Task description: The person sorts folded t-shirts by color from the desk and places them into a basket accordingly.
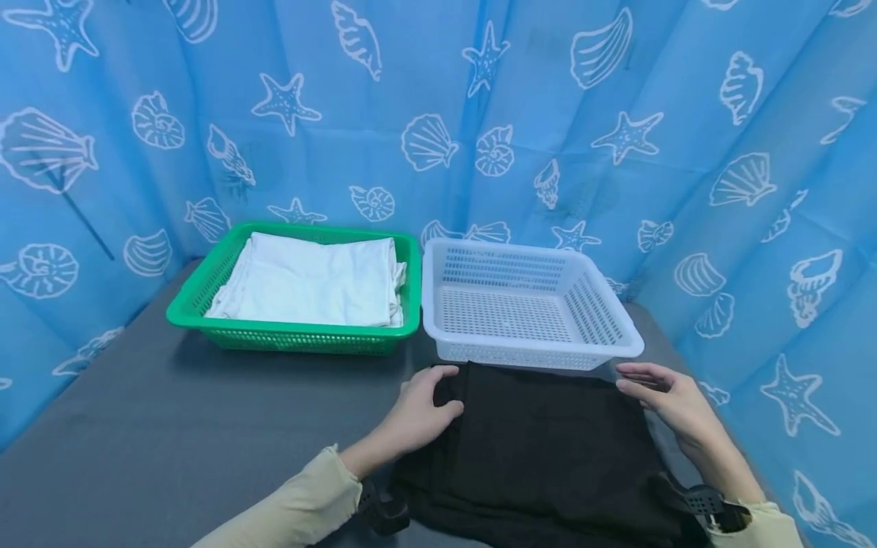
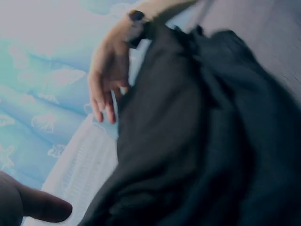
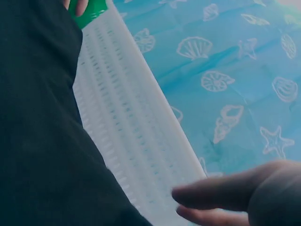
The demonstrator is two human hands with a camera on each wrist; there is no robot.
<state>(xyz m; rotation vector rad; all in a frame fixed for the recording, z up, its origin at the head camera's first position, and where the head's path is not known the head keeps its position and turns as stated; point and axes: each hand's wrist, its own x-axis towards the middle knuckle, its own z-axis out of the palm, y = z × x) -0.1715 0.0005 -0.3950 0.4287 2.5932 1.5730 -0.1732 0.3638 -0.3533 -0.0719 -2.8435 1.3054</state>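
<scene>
A black garment [image 1: 548, 441], its exact kind unclear, lies folded in a rough rectangle on the grey table, with layered, uneven folds at its near edge. At its far left corner is my left hand [image 1: 426, 407], thumb and fingers apart, over the cloth's edge. My right hand [image 1: 674, 403] hovers by the far right corner, its thumb and fingers also parted, with no cloth between them. In the left wrist view, the right hand [image 2: 108, 77] hangs beside the black cloth [image 2: 160, 127], fingers extended. The right wrist view shows the thumb and a finger apart from the cloth [image 3: 42, 117].
Just beyond the garment stands a white perforated basket [image 1: 534, 348] with nothing inside. Left of it, a green basket [image 1: 308, 336] holds folded white cloth [image 1: 315, 281]. A blue curtain [image 1: 534, 99] with shell and starfish prints hangs behind and along the right side.
</scene>
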